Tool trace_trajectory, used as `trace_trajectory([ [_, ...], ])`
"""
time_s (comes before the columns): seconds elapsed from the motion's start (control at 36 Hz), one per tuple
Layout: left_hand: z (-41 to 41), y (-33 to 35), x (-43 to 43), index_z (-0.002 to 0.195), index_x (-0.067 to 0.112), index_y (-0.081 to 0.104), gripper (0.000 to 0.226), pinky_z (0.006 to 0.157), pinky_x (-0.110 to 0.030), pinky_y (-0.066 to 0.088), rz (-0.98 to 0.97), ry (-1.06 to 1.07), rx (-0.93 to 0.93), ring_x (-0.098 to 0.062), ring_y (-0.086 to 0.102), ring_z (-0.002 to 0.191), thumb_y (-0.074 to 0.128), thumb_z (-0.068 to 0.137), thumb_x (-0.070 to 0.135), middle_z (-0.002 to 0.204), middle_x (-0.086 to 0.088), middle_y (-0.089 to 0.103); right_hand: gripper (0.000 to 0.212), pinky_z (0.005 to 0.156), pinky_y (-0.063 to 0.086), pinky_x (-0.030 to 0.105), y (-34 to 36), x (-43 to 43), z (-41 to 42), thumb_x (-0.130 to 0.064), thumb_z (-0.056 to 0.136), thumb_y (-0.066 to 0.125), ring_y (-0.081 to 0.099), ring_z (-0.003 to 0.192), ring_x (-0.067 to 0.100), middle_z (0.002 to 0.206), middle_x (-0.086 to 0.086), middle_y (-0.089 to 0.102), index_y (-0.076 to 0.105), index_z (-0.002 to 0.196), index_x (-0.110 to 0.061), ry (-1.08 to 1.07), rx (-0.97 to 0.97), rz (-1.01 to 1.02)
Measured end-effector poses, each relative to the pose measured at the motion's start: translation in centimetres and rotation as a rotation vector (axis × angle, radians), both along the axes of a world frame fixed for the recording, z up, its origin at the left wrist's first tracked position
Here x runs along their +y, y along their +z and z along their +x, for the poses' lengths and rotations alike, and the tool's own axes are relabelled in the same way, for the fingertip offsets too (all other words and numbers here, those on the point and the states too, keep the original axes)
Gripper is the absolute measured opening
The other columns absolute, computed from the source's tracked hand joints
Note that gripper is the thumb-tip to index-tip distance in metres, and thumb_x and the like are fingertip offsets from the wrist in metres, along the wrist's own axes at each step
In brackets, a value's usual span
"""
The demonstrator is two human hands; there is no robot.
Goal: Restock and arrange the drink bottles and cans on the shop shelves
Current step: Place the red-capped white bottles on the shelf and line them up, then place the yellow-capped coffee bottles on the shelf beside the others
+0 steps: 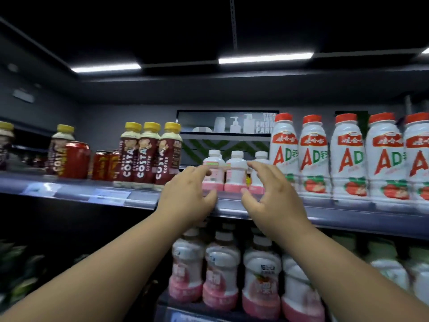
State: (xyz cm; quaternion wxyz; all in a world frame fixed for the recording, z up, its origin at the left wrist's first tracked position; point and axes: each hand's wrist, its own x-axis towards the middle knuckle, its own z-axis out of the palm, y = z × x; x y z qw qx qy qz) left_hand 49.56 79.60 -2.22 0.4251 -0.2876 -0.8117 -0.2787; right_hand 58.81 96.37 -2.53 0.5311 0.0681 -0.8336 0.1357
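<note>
**A narrow gap on the upper shelf [92,194]**

The small pink-and-white bottles [235,173] stand near its front edge, hemmed between Costa coffee bottles [148,154] on the left and tall AD bottles [311,154] on the right. My left hand [185,194] and right hand [276,194] are spread just before them, holding nothing; I cannot tell whether they touch.

I read "COSTA COFFEE" running up brown bottles [148,156], left side. "AD" in big red-green letters on white bottles [313,156], 娃哈哈 on red above it. Poster [261,127] behind: "FROM FAR…", cut off. Pink bottles [235,175]: labels too blurred for me.
</note>
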Motion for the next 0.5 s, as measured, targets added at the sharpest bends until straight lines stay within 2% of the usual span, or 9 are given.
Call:
trace_trajectory([
  [0.17, -2.7, 0.0, -6.5, 0.12, 0.03, 0.055, 0.035, 0.086, -0.038, 0.048, 0.014, 0.063, 0.016, -0.019, 0.056, 0.102, 0.059, 0.086, 0.04, 0.109, 0.006, 0.057, 0.055, 0.095, 0.037, 0.026, 0.3, -5.4, -4.0, -0.025, 0.088, 0.065, 0.048, 0.123, 0.016, 0.134, -0.004, 0.053, 0.05, 0.14, -0.024, 0.056, 0.012, 0.019],
  [0.28, -4.9, 0.6, -10.4, 0.122, 0.028, 0.054, 0.038, 0.086, -0.036, 0.047, 0.025, 0.072, 0.032, -0.018, 0.055, 0.105, 0.06, 0.087, 0.04, 0.115, 0.005, 0.058, 0.056, 0.092, 0.033, 0.023, 0.6, -9.6, -6.6, -0.029, 0.09, 0.063, 0.044, 0.125, 0.013, 0.135, -0.007, 0.05, 0.047, 0.144, -0.025, 0.068, 0.0, 0.06],
  [0.36, -6.6, 0.9, -13.2, 0.127, 0.028, 0.052, 0.042, 0.089, -0.038, 0.049, 0.005, 0.044, 0.029, -0.017, 0.055, 0.109, 0.06, 0.088, 0.041, 0.12, 0.005, 0.057, 0.056, 0.095, 0.037, 0.026, 0.8, -12.8, -8.6, -0.029, 0.089, 0.064, 0.046, 0.122, 0.013, 0.134, -0.006, 0.051, 0.048, 0.143, -0.024, 0.099, 0.026, 0.029],
  [0.44, -8.6, 1.2, -16.1, 0.13, 0.028, 0.05, 0.045, 0.09, -0.037, 0.049, -0.024, 0.038, 0.045, -0.017, 0.054, 0.111, 0.06, 0.088, 0.041, 0.121, 0.006, 0.056, 0.057, 0.091, 0.032, 0.02, 0.9, -16.5, -10.5, -0.029, 0.088, 0.066, 0.046, 0.119, 0.011, 0.132, -0.007, 0.052, 0.049, 0.141, -0.023, 0.101, 0.042, 0.041],
  [0.5, -10.0, 1.4, -18.2, 0.128, 0.029, 0.051, 0.044, 0.089, -0.038, 0.049, -0.016, 0.044, 0.068, -0.017, 0.055, 0.109, 0.06, 0.086, 0.042, 0.119, 0.005, 0.057, 0.057, 0.096, 0.037, 0.024, 0.7, -19.2, -11.8, -0.027, 0.087, 0.068, 0.047, 0.12, 0.012, 0.134, -0.005, 0.052, 0.05, 0.141, -0.021, 0.118, 0.037, 0.073],
])
